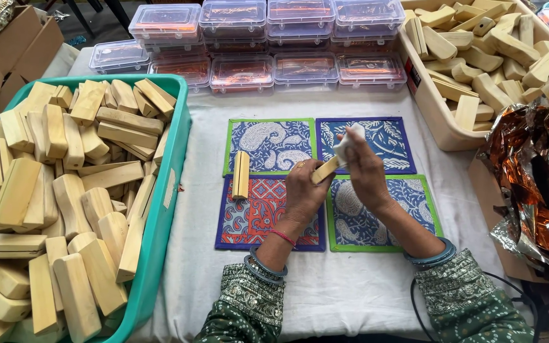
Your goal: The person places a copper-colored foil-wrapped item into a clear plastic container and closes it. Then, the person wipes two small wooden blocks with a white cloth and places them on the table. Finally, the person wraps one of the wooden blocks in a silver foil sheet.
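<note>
Wooden block (325,170) is gripped in the left hand (303,190) above the patterned mats (268,209), angled up so its face is met by the white cloth (348,142) pinched in the right hand (364,171).
</note>
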